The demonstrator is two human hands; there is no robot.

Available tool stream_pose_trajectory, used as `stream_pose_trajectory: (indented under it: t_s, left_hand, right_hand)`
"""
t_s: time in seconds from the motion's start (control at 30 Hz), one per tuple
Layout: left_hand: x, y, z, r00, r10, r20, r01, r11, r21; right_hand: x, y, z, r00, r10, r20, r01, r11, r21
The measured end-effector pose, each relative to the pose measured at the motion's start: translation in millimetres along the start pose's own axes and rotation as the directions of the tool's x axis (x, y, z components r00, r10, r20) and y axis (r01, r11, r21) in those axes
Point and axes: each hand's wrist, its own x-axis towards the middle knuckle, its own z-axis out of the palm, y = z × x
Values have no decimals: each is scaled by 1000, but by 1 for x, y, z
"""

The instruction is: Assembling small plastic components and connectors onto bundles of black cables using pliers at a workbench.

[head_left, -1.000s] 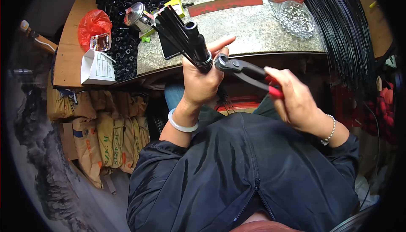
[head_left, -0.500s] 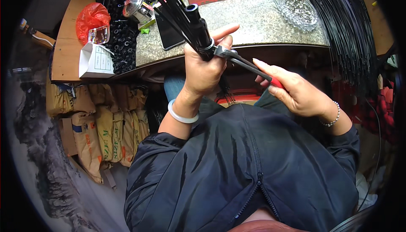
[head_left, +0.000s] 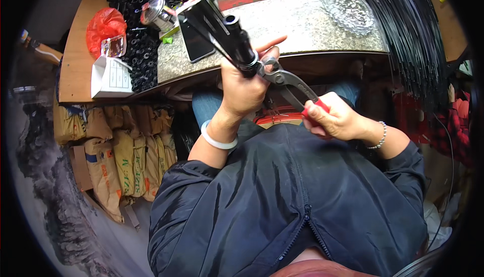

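Observation:
My left hand (head_left: 243,91) is wrapped round a bundle of long black parts (head_left: 214,27), with a thicker hollow black tube among them. Its index finger points out to the right. A thin pale metal ring (head_left: 253,61) circles the bundle's lower end. In my right hand (head_left: 337,118) are grey pincers (head_left: 291,82) with red-covered handles, fingers closed round the grips. The jaws of the pincers meet the bundle beside the ring, close to my left thumb. Whether they bite on the ring itself I cannot tell.
The table (head_left: 75,60) bears a phone (head_left: 195,42), a glass jar (head_left: 160,15), a red plastic bag (head_left: 107,27), a white box (head_left: 112,77), and a glass dish (head_left: 351,13) of small pieces. Loose black parts (head_left: 143,57) lie left; long black strands (head_left: 403,40) hang right.
My right hand has moved a little left and down. The pincers have rolled, so their side and both handles now show, the handles spread apart. My left hand still holds the bundle.

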Motion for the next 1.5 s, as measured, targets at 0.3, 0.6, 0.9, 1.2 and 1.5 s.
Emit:
stream_pose_trajectory:
  t_s: [0.3, 0.6, 0.9, 1.2, 1.5]
  left_hand:
    - [-4, 14, -4, 988, -8, -152, 7, 1000, -2]
    - [-1, 18, 0, 997, 16, -71, -12, 998, 67]
    - [-4, 12, -2, 998, 40, -53, -35, 995, 97]
    - [-1, 9, 8, 1000, 29, -6, -27, 991, 134]
    - [-2, 12, 29, 994, -72, -80, 79, 993, 87]
  right_hand:
    - [35, -27, -157, 586, -565, -580, -514, 294, -806]
    - [48, -43, -180, 627, -415, -659, -673, 138, -727]
    - [43, -40, -181, 558, -511, -653, -673, 182, -717]
    - [40, -45, -173, 526, -606, -596, -619, 207, -757]
    - [38, -47, -76, 297, -944, -145, 380, 256, -889]
